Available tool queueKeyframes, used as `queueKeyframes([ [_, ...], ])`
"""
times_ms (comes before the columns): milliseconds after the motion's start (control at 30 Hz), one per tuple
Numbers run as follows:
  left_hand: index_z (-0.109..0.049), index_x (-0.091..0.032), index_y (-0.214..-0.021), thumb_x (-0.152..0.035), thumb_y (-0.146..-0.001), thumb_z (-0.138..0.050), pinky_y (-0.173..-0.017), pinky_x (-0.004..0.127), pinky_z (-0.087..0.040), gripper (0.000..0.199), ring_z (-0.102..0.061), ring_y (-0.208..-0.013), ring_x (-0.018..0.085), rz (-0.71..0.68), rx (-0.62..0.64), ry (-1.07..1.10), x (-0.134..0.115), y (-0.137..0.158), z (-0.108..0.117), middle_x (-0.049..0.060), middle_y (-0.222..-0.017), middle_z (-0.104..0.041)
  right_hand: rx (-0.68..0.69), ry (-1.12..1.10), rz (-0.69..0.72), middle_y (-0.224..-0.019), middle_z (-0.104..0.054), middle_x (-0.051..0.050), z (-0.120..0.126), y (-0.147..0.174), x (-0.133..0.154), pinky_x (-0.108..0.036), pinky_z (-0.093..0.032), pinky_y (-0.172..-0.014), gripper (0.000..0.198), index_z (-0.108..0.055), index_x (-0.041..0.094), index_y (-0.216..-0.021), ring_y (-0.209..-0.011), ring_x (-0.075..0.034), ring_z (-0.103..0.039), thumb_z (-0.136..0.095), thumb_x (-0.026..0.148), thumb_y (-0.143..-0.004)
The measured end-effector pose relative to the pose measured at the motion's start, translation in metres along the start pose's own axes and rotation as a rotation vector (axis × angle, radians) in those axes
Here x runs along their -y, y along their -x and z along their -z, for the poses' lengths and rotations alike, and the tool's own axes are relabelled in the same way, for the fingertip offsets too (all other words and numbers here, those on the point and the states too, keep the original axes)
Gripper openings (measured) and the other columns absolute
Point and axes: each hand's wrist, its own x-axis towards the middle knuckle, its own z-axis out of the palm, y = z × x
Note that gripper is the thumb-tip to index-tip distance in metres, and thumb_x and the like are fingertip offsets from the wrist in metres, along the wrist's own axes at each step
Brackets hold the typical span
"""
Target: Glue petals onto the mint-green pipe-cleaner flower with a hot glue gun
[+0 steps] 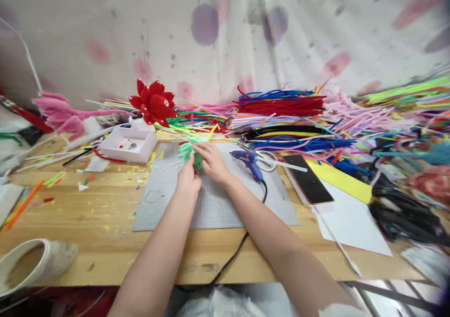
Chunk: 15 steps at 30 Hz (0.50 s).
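Over the back left part of the grey cutting mat (218,209), both my hands meet on a light green pipe-cleaner flower (186,151) with several fuzzy petals. My left hand (189,176) pinches it from the front, thumb up. My right hand (212,161) grips its right side, the fingers curled over the petals and partly hiding them. To the right on the mat lies a blue glue gun (249,161) with a white glue stick in its back end. White-handled scissors (269,160) are just behind it.
A red flower (153,102) stands behind a white box (128,143). Bundles of coloured pipe cleaners (281,106) line the back. At right are a black phone (309,179) and white paper (351,218); at front left, a tipped cup (38,263). The glue gun's cord (234,259) crosses the front edge.
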Motion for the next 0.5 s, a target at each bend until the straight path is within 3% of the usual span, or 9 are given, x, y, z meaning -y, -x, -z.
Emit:
queueKeyframes([
  [133,-0.057,-0.017,-0.063,-0.017,-0.076,-0.061,-0.045,0.02,-0.027,0.014,-0.032,-0.045,0.004,-0.009,0.01,-0.017,0.0,-0.003,0.0,-0.005,-0.054,-0.046,0.016,-0.005,-0.022,-0.118,-0.053,-0.009,0.001,-0.001,0.0,-0.045,-0.033,-0.1,0.055,-0.051,0.021,-0.122,-0.114,-0.02,-0.042,-0.035,0.007,-0.071],
  [500,-0.058,-0.019,-0.068,-0.025,-0.074,-0.064,-0.049,0.023,-0.029,0.011,-0.031,-0.047,0.006,-0.05,0.041,-0.129,0.003,-0.018,0.006,-0.004,-0.055,-0.042,0.005,0.007,0.001,-0.118,-0.053,-0.009,0.002,-0.001,0.0,-0.044,-0.034,-0.099,0.055,-0.052,0.02,-0.121,-0.113,-0.02,-0.042,-0.034,0.005,-0.071],
])
